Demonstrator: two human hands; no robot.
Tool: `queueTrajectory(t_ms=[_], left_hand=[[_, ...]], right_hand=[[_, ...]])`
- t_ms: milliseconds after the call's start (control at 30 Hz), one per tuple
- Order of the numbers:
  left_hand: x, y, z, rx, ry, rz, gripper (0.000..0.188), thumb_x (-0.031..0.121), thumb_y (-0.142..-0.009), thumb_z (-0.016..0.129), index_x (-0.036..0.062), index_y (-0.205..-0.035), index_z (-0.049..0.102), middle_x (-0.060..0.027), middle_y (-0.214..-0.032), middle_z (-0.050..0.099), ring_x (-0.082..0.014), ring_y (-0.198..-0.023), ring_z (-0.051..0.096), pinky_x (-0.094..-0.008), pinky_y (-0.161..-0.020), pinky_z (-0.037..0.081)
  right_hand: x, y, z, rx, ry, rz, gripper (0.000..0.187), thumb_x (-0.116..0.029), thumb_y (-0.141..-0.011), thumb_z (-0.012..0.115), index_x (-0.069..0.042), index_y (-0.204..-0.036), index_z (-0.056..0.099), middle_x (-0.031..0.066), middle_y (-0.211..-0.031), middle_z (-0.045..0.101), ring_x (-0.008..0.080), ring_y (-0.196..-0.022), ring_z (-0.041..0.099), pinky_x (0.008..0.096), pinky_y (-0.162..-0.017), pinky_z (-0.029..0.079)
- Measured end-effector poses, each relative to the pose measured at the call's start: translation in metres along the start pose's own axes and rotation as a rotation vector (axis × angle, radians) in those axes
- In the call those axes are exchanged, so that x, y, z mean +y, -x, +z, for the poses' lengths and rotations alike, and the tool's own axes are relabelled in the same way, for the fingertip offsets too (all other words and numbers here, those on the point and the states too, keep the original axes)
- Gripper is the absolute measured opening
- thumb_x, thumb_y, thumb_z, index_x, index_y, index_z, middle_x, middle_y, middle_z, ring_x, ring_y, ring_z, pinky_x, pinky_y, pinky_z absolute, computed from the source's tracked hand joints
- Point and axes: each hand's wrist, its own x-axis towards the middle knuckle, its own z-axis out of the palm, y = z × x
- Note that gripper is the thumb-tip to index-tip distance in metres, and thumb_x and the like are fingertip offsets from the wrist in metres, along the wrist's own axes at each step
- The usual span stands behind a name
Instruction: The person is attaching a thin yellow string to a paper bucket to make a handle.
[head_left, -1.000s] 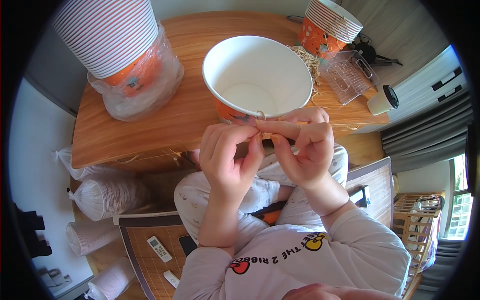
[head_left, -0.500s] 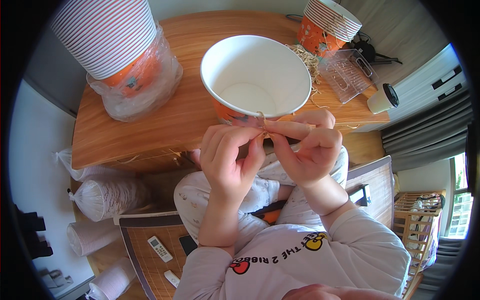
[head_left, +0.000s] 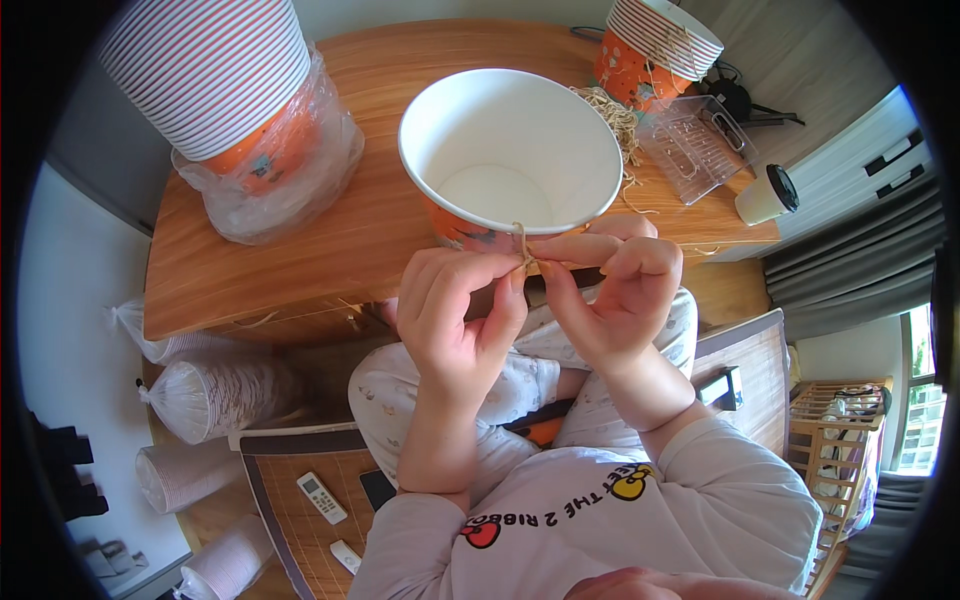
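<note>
While the left hand (head_left: 445,300) pinches a piece of string (head_left: 523,243) between thumb and forefinger, the right hand (head_left: 622,295) grips it likewise, the fingertips close together; the string stands before the near rim of an orange bucket (head_left: 478,238) with a white inside, and whether it is fixed there cannot be told. The bucket is at the near edge of the wooden table (head_left: 390,62); a heap of string (head_left: 613,115) lies just right of it; stacked buckets (head_left: 215,80), partly bagged, stand at left.
</note>
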Motion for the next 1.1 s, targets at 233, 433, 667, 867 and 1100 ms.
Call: queueTrajectory(t_ms=[233, 433, 667, 867, 1100], left_hand=[[-0.007, 0.002, -0.008, -0.184, 0.401, -0.305, 0.011, 0.007, -0.093, 0.059, -0.003, -0.092, 0.063, -0.0044, -0.083, 0.063, -0.0051, -0.067, 0.053, -0.0185, -0.059, 0.04], [-0.008, 0.006, -0.001, -0.207, 0.567, -0.469, 0.015, 0.005, -0.093, 0.06, -0.0049, -0.104, 0.064, -0.0022, -0.087, 0.063, -0.0034, -0.07, 0.052, -0.0177, -0.062, 0.041], [-0.013, 0.005, -0.002, -0.207, 0.708, -0.551, 0.013, 0.003, -0.093, 0.061, -0.0042, -0.103, 0.063, -0.0025, -0.092, 0.064, -0.0036, -0.074, 0.054, -0.018, -0.066, 0.043], [-0.017, 0.003, -0.002, -0.268, 0.715, -0.582, 0.01, 0.0, -0.09, 0.063, -0.0036, -0.1, 0.063, -0.0049, -0.096, 0.067, -0.0042, -0.079, 0.059, -0.0173, -0.071, 0.046], [-0.022, 0.003, 0.001, -0.273, 0.676, -0.576, 0.009, -0.003, -0.089, 0.064, -0.0036, -0.098, 0.063, -0.0043, -0.092, 0.068, -0.0041, -0.077, 0.06, -0.0164, -0.066, 0.045]], right_hand=[[0.004, 0.006, 0.003, 0.119, -0.203, 0.057, 0.041, 0.008, -0.078, 0.069, -0.008, -0.094, 0.035, 0.0114, -0.097, 0.072, 0.0147, -0.079, 0.055, 0.0294, -0.079, 0.041], [-0.001, 0.013, 0.006, 0.109, -0.488, 0.341, 0.039, 0.007, -0.082, 0.067, -0.008, -0.095, 0.034, 0.0123, -0.095, 0.071, 0.0144, -0.086, 0.06, 0.0267, -0.085, 0.045], [0.007, 0.026, 0.01, 0.053, -0.243, 0.275, 0.039, 0.011, -0.08, 0.066, -0.007, -0.094, 0.034, 0.0147, -0.092, 0.07, 0.0163, -0.09, 0.064, 0.0273, -0.089, 0.042], [0.014, 0.03, 0.017, 0.108, -0.272, 0.312, 0.037, 0.008, -0.08, 0.069, -0.007, -0.093, 0.037, 0.0106, -0.088, 0.069, 0.012, -0.084, 0.061, 0.0232, -0.075, 0.044], [0.018, 0.034, 0.021, 0.146, -0.251, 0.309, 0.036, 0.004, -0.08, 0.072, -0.006, -0.093, 0.04, 0.0085, -0.088, 0.068, 0.0078, -0.08, 0.06, 0.0201, -0.067, 0.045]])
